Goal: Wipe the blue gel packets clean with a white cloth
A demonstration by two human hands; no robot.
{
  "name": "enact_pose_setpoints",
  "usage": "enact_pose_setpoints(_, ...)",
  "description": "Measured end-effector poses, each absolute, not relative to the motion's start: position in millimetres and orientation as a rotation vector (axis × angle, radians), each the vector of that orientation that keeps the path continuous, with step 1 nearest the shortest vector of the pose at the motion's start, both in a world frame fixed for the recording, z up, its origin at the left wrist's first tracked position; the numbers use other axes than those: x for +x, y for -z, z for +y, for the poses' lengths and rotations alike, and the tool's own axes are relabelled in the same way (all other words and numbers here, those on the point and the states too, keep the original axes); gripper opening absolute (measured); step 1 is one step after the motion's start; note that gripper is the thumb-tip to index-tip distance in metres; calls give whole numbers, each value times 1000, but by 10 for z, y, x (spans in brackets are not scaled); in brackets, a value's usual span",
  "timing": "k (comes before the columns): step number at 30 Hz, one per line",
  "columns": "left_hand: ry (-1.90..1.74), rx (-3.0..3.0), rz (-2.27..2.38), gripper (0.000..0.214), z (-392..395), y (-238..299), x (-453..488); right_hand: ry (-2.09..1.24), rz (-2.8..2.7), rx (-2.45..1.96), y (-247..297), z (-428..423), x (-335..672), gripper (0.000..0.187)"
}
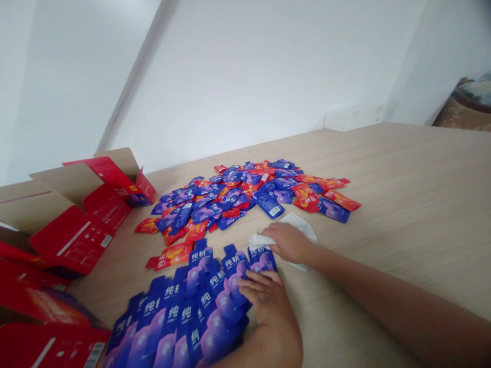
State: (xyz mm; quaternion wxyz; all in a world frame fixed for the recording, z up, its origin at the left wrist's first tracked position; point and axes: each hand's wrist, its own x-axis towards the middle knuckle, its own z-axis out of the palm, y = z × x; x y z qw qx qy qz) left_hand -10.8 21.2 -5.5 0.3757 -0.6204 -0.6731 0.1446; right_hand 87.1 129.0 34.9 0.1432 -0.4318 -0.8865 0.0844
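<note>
Pins fanned blue sachets (199, 301) flat under left hand (264, 299), fingers outstretched, apparently against sliding; clenches white wipe (303, 225) in right hand (287, 243).

We log a plain packing workroom: bare white walls (249, 76), a long wood-grain table (402, 194), a loose heap of blue and red sachets (245, 194), opened red cartons (72, 240) alongside.

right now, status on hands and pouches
Left hand flat on the blue pouch row. Right hand curled on white cloth. Loose pouch pile beyond; red cartons at left.
</note>
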Motion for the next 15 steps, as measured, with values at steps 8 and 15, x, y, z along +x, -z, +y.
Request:
enact_pose_setpoints(8, -441, -1725, -1854, 37, 245, -74, -93, -263, -2507, -1191, -582, 1191, 822, 23)
enact_pose_setpoints(15, -511, -1822, -1831, 40, 289, -239, -187, -310, -2592, -1229, -386, 1264, 734, 28)
